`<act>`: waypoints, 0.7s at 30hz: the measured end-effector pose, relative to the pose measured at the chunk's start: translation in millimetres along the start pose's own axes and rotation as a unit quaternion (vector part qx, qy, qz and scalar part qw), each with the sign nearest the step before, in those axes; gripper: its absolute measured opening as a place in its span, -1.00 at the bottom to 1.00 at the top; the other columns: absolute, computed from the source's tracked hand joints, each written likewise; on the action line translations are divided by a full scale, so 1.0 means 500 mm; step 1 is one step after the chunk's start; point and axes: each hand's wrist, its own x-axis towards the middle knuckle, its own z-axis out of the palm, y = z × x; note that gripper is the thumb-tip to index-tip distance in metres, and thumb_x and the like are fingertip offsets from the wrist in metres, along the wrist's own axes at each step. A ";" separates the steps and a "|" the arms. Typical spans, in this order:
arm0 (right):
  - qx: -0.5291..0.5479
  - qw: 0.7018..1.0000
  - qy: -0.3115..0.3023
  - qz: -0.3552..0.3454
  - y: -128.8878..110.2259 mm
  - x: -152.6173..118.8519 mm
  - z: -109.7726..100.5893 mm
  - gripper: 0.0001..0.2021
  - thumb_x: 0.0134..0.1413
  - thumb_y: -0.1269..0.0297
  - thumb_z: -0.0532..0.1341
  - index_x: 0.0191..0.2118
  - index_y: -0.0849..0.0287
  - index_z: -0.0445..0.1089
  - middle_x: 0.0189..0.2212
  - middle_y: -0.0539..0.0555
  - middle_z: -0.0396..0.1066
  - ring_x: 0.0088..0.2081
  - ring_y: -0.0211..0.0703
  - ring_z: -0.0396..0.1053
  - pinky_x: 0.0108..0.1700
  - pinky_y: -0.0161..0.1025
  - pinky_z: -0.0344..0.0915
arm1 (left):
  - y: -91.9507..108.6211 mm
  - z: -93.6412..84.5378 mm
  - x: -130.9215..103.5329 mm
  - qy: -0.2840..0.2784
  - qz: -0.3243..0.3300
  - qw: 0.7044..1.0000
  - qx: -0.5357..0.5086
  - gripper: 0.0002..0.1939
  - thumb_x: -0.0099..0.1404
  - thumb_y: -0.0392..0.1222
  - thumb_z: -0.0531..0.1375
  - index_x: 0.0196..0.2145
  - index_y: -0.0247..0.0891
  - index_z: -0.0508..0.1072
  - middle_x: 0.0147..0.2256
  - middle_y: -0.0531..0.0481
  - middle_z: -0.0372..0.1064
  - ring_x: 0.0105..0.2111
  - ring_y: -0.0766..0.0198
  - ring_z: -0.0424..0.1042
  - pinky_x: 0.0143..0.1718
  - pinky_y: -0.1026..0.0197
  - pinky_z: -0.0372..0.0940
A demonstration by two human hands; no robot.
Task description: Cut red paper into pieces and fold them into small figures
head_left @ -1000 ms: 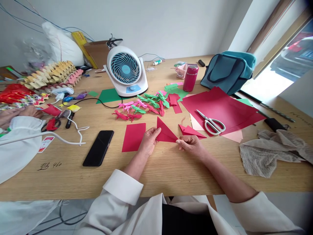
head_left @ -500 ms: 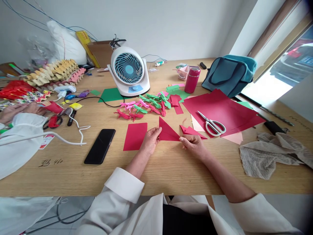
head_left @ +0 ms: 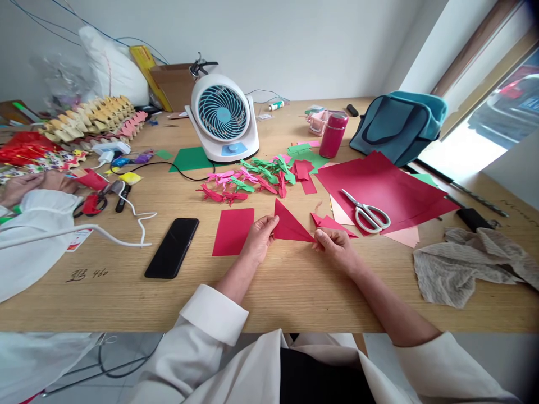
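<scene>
Both grips are pinched on one red paper triangle [head_left: 290, 227]: the left hand [head_left: 259, 240] holds its left corner, the right hand [head_left: 334, 244] its right tip, low over the near middle of the counter [head_left: 295, 286]. That counter is pale wood grain, set against a plain white wall, with a bright window at far right. Flat red rectangle [head_left: 233, 230] lies just left of the left hand, a glossy black phone [head_left: 172, 247] further left. White-handled scissors [head_left: 365, 212] rest on broad red sheets [head_left: 383, 188]. Small folded paper figures [head_left: 248, 182], pink, green and red, scatter before a round white fan [head_left: 223, 118]. Crumpled grey cloth [head_left: 467, 264] sits right. The triangle looks smooth, matte, sharply creased.
</scene>
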 end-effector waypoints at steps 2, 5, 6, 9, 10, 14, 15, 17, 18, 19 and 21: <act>0.005 1.000 -0.005 -0.002 -0.003 0.001 0.000 -0.49 0.25 -0.11 0.07 -0.58 0.16 0.25 -0.63 -0.04 0.17 -0.54 -0.27 0.10 -0.47 -0.28 0.04 | -0.002 -0.001 0.001 -0.006 0.001 1.000 0.009 -0.56 -0.18 0.02 0.50 -0.49 -0.25 0.41 -0.58 0.18 0.29 -0.58 0.47 0.27 -0.57 0.39 0.15; 0.023 1.000 -0.011 -0.010 -0.007 0.001 0.002 -0.54 0.25 -0.08 0.10 -0.55 0.15 0.20 -0.60 -0.05 0.15 -0.51 -0.27 0.10 -0.45 -0.28 0.05 | -0.009 -0.004 0.002 -0.018 0.005 0.999 0.045 -0.60 -0.12 0.04 0.48 -0.49 -0.25 0.42 -0.55 0.13 0.33 -0.53 0.40 0.34 -0.52 0.35 0.20; 0.034 0.999 -0.011 -0.011 -0.008 0.001 0.003 -0.57 0.25 -0.06 0.11 -0.53 0.15 0.23 -0.58 -0.05 0.16 -0.50 -0.27 0.11 -0.43 -0.29 0.07 | -0.011 -0.005 0.002 -0.025 0.008 0.998 0.057 -0.60 -0.10 0.04 0.47 -0.49 -0.25 0.43 -0.55 0.12 0.33 -0.52 0.38 0.35 -0.51 0.34 0.20; 0.083 0.996 -0.013 -0.001 -0.008 0.000 0.009 -0.71 0.22 0.01 0.17 -0.34 0.15 0.33 -0.55 -0.07 0.17 -0.51 -0.29 0.09 -0.45 -0.30 0.07 | -0.016 -0.005 0.001 -0.048 0.019 0.995 0.090 -0.62 -0.05 0.06 0.44 -0.48 -0.26 0.44 -0.55 0.11 0.32 -0.51 0.37 0.32 -0.49 0.32 0.18; 0.103 0.994 -0.017 0.003 -0.007 0.000 0.011 -0.74 0.21 0.02 0.19 -0.26 0.13 0.34 -0.55 -0.09 0.17 -0.53 -0.30 0.08 -0.46 -0.31 0.07 | -0.016 -0.004 0.000 -0.055 0.024 0.993 0.102 -0.63 -0.04 0.06 0.43 -0.48 -0.26 0.45 -0.55 0.12 0.31 -0.52 0.38 0.30 -0.49 0.32 0.17; 0.147 0.989 -0.032 -0.001 -0.001 0.002 0.017 -0.64 0.15 0.04 0.27 -0.01 0.08 0.28 -0.50 -0.10 0.22 -0.51 -0.29 0.12 -0.44 -0.31 0.12 | -0.014 0.000 -0.008 -0.084 0.051 0.984 0.145 -0.65 0.01 0.06 0.40 -0.48 -0.30 0.47 -0.53 0.12 0.30 -0.50 0.41 0.22 -0.41 0.32 0.15; 0.143 0.989 -0.032 -0.005 0.001 0.004 0.017 -0.60 0.13 0.04 0.28 0.02 0.07 0.27 -0.48 -0.09 0.24 -0.50 -0.28 0.14 -0.42 -0.31 0.15 | -0.012 0.002 -0.009 -0.089 0.058 0.983 0.153 -0.65 0.02 0.05 0.39 -0.48 -0.30 0.48 -0.51 0.11 0.31 -0.48 0.41 0.23 -0.38 0.32 0.15; 0.126 0.992 -0.030 -0.014 0.005 0.006 0.018 -0.57 0.12 0.03 0.28 0.05 0.07 0.27 -0.46 -0.07 0.25 -0.47 -0.27 0.17 -0.39 -0.30 0.18 | -0.009 0.003 -0.012 -0.094 0.065 0.980 0.162 -0.66 0.04 0.05 0.38 -0.48 -0.30 0.48 -0.50 0.10 0.33 -0.45 0.39 0.24 -0.34 0.31 0.15; 0.117 0.993 -0.029 -0.018 0.007 0.006 0.017 -0.58 0.13 0.03 0.28 0.04 0.06 0.29 -0.46 -0.07 0.26 -0.47 -0.26 0.17 -0.38 -0.30 0.19 | -0.008 0.004 -0.013 -0.096 0.067 0.979 0.165 -0.66 0.04 0.05 0.38 -0.48 -0.30 0.49 -0.50 0.10 0.33 -0.45 0.38 0.24 -0.34 0.31 0.15; 0.110 0.993 -0.028 -0.022 0.008 0.007 0.017 -0.60 0.13 0.02 0.27 0.02 0.06 0.32 -0.46 -0.06 0.26 -0.46 -0.25 0.18 -0.37 -0.29 0.20 | -0.007 0.004 -0.014 -0.097 0.069 0.979 0.168 -0.67 0.05 0.05 0.37 -0.48 -0.30 0.49 -0.50 0.10 0.33 -0.45 0.38 0.24 -0.34 0.31 0.15; 0.101 0.994 -0.027 -0.024 0.009 0.007 0.017 -0.67 0.14 0.02 0.27 -0.05 0.07 0.38 -0.43 -0.02 0.30 -0.42 -0.23 0.22 -0.33 -0.28 0.23 | -0.006 0.005 -0.014 -0.097 0.076 0.977 0.173 -0.68 0.06 0.04 0.37 -0.49 -0.30 0.48 -0.52 0.11 0.32 -0.46 0.38 0.23 -0.35 0.31 0.14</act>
